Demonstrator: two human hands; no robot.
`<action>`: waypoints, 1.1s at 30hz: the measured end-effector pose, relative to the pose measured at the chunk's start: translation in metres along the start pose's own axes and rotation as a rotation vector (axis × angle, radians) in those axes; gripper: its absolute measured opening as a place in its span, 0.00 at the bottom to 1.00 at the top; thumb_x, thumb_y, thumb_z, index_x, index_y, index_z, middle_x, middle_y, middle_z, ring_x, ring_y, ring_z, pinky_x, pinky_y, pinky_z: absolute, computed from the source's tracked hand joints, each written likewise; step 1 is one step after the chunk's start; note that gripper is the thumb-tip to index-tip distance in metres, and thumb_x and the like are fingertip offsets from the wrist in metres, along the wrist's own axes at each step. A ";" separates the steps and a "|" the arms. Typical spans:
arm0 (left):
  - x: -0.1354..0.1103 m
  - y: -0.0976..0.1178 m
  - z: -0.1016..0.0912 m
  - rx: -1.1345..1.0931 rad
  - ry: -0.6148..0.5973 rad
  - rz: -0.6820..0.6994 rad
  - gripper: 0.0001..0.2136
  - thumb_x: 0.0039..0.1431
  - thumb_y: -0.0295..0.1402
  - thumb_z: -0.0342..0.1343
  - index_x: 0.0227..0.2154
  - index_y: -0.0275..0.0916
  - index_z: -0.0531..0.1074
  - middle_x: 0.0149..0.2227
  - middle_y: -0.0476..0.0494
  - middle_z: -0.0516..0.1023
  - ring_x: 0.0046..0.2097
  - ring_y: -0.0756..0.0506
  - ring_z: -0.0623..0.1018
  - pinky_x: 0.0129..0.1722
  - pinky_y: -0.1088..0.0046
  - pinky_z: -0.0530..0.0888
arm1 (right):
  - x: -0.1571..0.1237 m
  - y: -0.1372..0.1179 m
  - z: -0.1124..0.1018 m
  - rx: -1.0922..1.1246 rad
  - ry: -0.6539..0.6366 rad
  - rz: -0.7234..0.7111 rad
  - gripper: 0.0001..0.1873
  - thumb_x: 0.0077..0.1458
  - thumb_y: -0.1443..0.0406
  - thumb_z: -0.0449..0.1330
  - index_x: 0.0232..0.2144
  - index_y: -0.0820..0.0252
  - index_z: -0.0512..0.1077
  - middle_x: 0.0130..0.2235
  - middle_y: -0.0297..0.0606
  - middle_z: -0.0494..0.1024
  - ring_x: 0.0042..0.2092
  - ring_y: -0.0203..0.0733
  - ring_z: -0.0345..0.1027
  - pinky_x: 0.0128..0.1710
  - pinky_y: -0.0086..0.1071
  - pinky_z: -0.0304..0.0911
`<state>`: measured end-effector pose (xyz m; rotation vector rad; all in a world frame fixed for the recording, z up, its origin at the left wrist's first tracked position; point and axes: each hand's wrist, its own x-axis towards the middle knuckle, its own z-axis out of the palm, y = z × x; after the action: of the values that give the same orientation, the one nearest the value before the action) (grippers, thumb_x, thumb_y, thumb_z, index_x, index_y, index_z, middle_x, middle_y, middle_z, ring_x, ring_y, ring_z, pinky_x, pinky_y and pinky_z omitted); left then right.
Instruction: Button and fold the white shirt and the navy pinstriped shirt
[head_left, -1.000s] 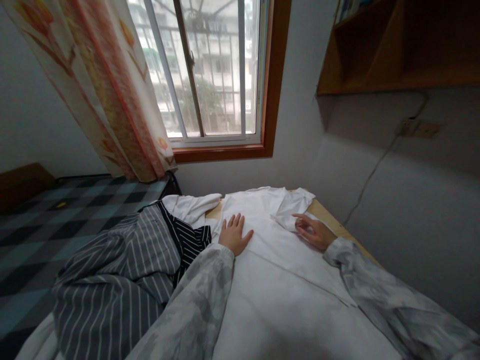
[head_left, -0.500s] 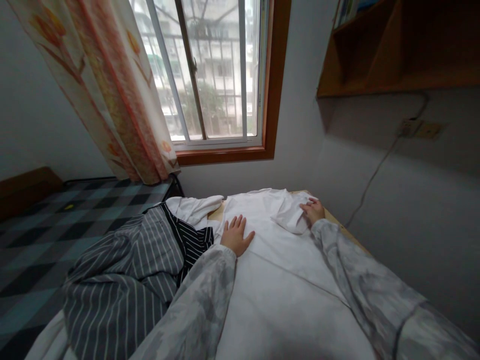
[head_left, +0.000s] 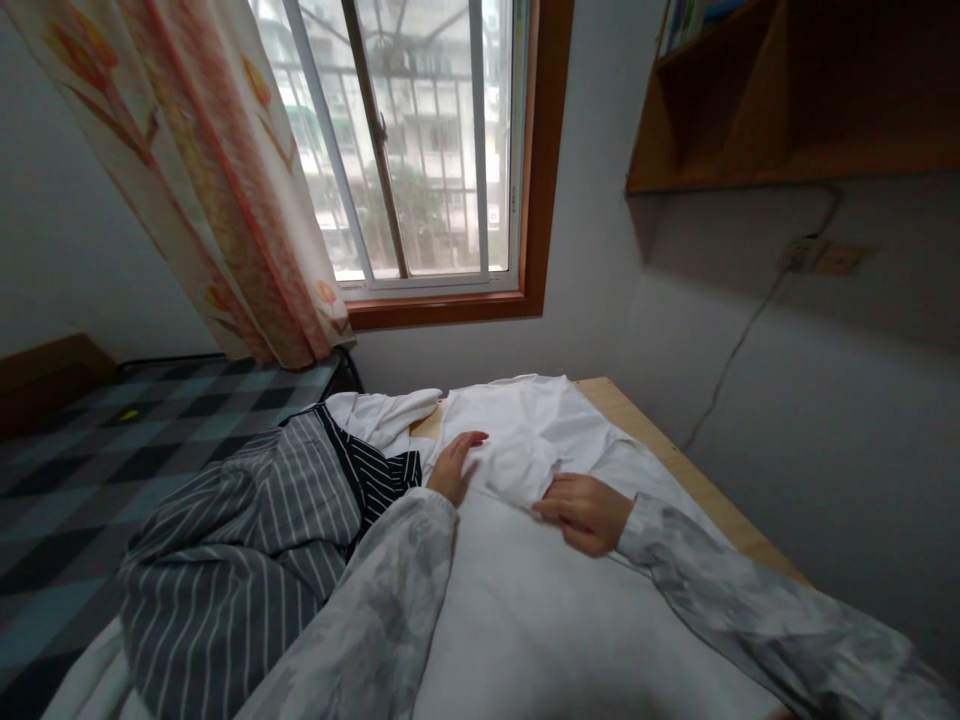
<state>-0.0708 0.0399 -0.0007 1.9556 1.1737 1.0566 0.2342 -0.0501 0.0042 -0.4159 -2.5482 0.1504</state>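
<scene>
A white garment (head_left: pixel 525 590), which looks like a shirt, lies spread out in front of me, its far part slightly creased. My right hand (head_left: pixel 589 512) has its fingers closed on a folded-over flap of it, perhaps a sleeve, near the middle. To the left, my left hand (head_left: pixel 452 468) rests at the garment's edge with its fingers stretched towards the flap; the fingers are slightly blurred. A grey striped garment (head_left: pixel 240 550) with a black striped band lies bunched beside my left forearm.
Beneath the garment is a light wooden board (head_left: pixel 675 460), its right edge near the wall. More white cloth (head_left: pixel 386 415) lies behind the striped garment. A bed with a checked cover (head_left: pixel 60 500) stands left, a curtain (head_left: pixel 217 200) hangs by the window (head_left: pixel 420 150), and a shelf (head_left: pixel 720 160) juts out upper right.
My right hand has moved left and nearer to me, bringing the white flap inward off the right side. My left hand has turned, its spread fingers now together and pointing right.
</scene>
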 end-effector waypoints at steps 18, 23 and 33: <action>-0.022 0.009 0.001 0.123 -0.296 0.099 0.18 0.54 0.34 0.68 0.49 0.42 0.82 0.41 0.47 0.83 0.32 0.49 0.74 0.37 0.71 0.74 | -0.082 0.107 -0.054 0.182 0.585 1.092 0.25 0.38 0.74 0.64 0.41 0.54 0.81 0.52 0.42 0.82 0.60 0.54 0.71 0.72 0.52 0.57; -0.023 0.021 -0.018 0.193 -0.274 0.319 0.07 0.64 0.32 0.60 0.31 0.40 0.82 0.35 0.44 0.81 0.36 0.46 0.79 0.41 0.70 0.75 | -0.100 0.124 -0.056 0.075 0.644 1.196 0.05 0.46 0.67 0.71 0.27 0.53 0.78 0.38 0.40 0.81 0.50 0.50 0.71 0.66 0.44 0.62; -0.066 0.020 -0.050 0.666 -0.305 0.953 0.08 0.74 0.28 0.54 0.42 0.43 0.78 0.39 0.43 0.83 0.40 0.45 0.80 0.48 0.64 0.80 | -0.121 0.140 -0.044 -0.225 0.636 1.312 0.05 0.56 0.64 0.63 0.28 0.55 0.76 0.40 0.45 0.79 0.48 0.52 0.68 0.61 0.44 0.61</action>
<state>-0.1250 -0.0229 0.0192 3.2197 0.3866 0.7446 0.3916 0.0443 -0.0463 -1.8115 -1.3358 0.1581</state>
